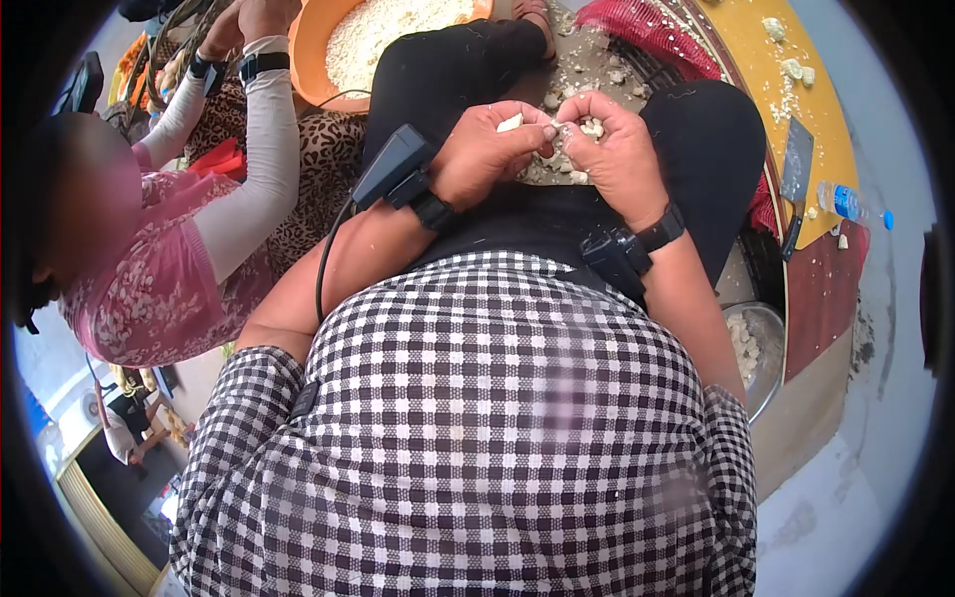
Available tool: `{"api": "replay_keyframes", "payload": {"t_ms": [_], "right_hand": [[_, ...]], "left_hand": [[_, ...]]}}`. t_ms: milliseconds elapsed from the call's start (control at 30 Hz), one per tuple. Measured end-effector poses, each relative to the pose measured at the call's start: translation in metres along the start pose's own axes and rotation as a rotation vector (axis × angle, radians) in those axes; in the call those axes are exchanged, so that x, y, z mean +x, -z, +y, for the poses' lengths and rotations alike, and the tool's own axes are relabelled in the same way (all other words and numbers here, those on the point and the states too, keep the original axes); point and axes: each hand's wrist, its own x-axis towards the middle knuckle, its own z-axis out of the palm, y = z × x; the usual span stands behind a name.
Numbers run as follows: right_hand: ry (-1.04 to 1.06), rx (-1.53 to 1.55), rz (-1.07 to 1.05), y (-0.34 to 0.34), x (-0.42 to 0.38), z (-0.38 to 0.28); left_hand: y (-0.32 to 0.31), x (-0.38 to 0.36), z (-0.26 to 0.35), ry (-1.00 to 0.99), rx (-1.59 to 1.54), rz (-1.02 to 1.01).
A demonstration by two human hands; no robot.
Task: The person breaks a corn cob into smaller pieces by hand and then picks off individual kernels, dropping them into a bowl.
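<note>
**Peeling garlic, with a big tub already filled**

Starting at the left, we see a co-worker's sleeve (267, 149) in white reaching up beside an orange tub (316, 50) that is heaped with pale peeled cloves, so we judge much of the work is already behind us. Moving toward the middle, our left hand (487, 149) is curled nearly closed and pinches a whitish garlic clove (510, 122) between thumb and fingers, above the lap. Just beside it, touching at the fingertips, our right hand (617, 149) is also curled in, gripping small pale garlic pieces (593, 127); we cannot tell how many. Scraps and skins (562, 169) lie on the dark lap below both hands. Further right, a metal bowl (771, 348) holds more pale pieces, and loose bits sit on the yellow board (766, 70) near a water bottle (846, 204), so we judge work remains
</note>
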Motion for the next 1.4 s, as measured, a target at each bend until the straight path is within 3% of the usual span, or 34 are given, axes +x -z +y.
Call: {"api": "replay_keyframes", "payload": {"t_ms": [267,533,933,1233,1333,1400], "right_hand": [[0.134,-0.163,-0.015,-0.003,0.000,0.003],[0.138,-0.268,-0.006,-0.007,-0.001,-0.001],[0.162,-0.340,-0.106,-0.005,0.000,-0.007],[0.156,-0.350,-0.160,-0.005,0.001,0.003],[0.189,-0.431,-0.186,-0.003,0.000,0.005],[0.226,-0.467,-0.195,-0.003,0.004,0.006]], "left_hand": [[-0.001,-0.002,0.002,-0.023,0.086,0.029],[-0.001,0.001,-0.007,-0.025,0.045,0.081],[0.014,0.010,-0.014,0.213,-0.262,0.012],[0.019,0.011,-0.016,0.166,-0.104,-0.021],[0.010,0.010,-0.016,0.120,0.006,0.059],[0.019,0.011,-0.024,0.054,0.101,-0.019]]}}
